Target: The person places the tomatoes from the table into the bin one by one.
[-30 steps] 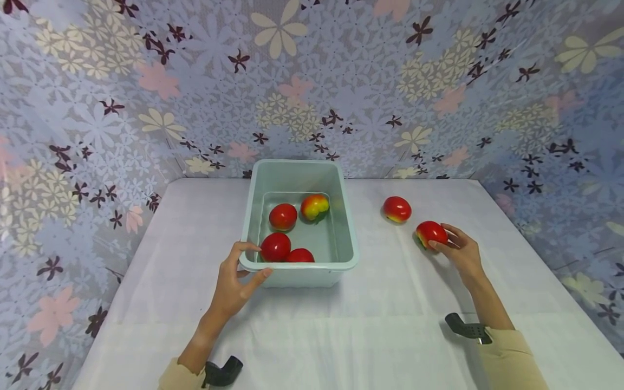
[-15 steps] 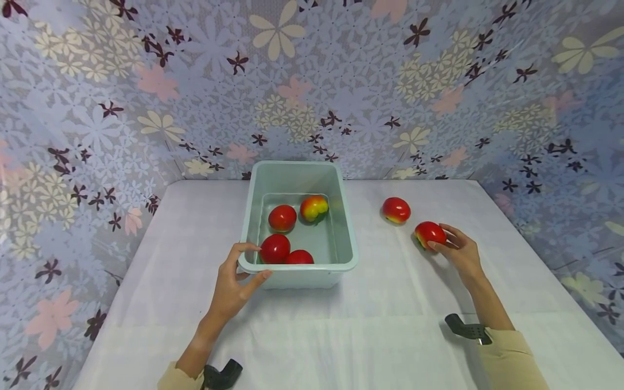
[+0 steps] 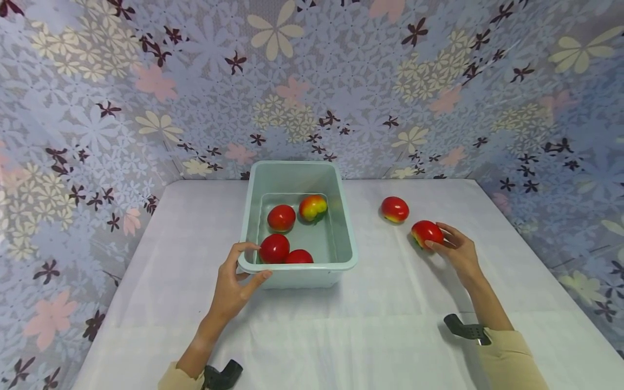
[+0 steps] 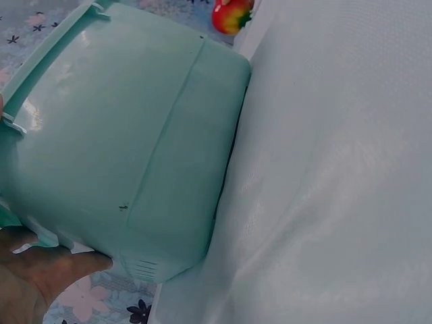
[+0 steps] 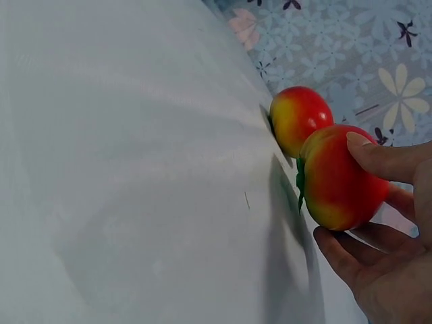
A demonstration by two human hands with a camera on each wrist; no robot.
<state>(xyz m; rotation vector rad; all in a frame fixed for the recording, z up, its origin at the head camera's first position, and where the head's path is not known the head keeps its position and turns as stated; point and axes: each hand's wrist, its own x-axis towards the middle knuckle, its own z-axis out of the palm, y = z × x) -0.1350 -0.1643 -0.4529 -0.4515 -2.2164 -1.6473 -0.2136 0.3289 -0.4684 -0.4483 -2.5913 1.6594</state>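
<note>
My right hand (image 3: 460,252) holds a glossy red tomato (image 3: 426,234) with yellow patches, thumb on one side and fingers on the other. In the right wrist view that tomato (image 5: 341,179) shows green leaves turned towards the white cloth, with a shadow below. Just beyond it on the table lies another red-and-yellow tomato (image 3: 395,209). A pale green plastic box (image 3: 348,233) stands at the middle with several tomatoes inside, including a red one (image 3: 274,248) near my left fingertips. My left hand (image 3: 231,284) grips the box's near left corner, thumb outside, index finger over the rim.
White cloth (image 3: 390,336) covers the table, slightly creased. Flower-patterned fabric (image 3: 312,81) rises behind the table and along both sides. The box's far end stands close to the back edge.
My right hand and the tomato it holds have shifted slightly left. The left hand stays on the box corner, and the other tomatoes lie as before.
</note>
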